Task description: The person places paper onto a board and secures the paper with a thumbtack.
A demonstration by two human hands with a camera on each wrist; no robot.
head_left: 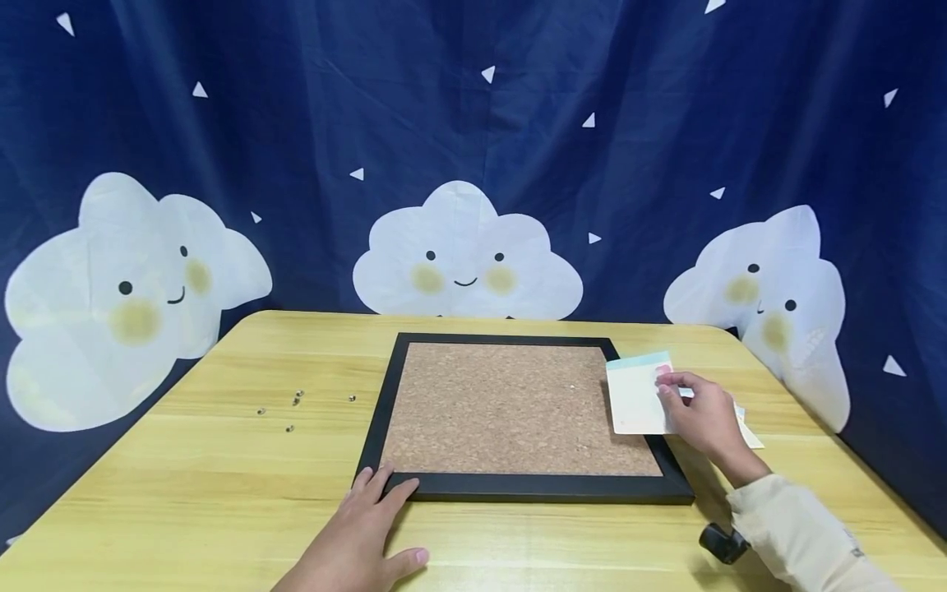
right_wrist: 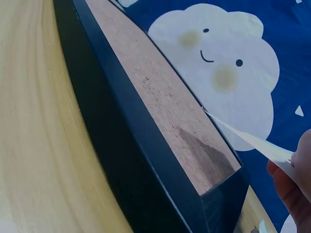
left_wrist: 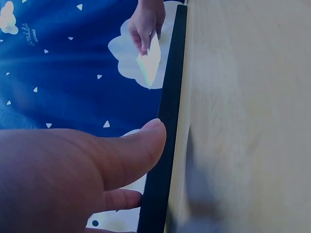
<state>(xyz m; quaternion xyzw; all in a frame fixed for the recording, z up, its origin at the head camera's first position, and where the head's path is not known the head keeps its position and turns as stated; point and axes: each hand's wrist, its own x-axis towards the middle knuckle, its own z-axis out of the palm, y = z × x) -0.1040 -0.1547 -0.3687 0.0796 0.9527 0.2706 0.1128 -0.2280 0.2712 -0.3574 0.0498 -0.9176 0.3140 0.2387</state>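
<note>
A cork board [head_left: 518, 411] with a black frame lies flat on the wooden table. My left hand [head_left: 358, 530] rests with spread fingers on its near left corner; in the left wrist view the thumb [left_wrist: 131, 155] lies by the frame's edge. Between thumb and fingers, my right hand [head_left: 706, 419] pinches a white paper note [head_left: 635, 404] with a pale blue top strip and a small pink mark. The note is held over the board's right side. Seen nearly edge-on in the right wrist view, the note [right_wrist: 262, 145] is raised above the cork and casts a shadow there.
Several small metallic pieces, perhaps pins [head_left: 296, 399], lie scattered left of the board. More paper [head_left: 750, 432] lies on the table, partly hidden behind my right hand. A black object [head_left: 723, 543] shows beside the right sleeve. A blue cloud-patterned curtain [head_left: 473, 123] hangs behind the table.
</note>
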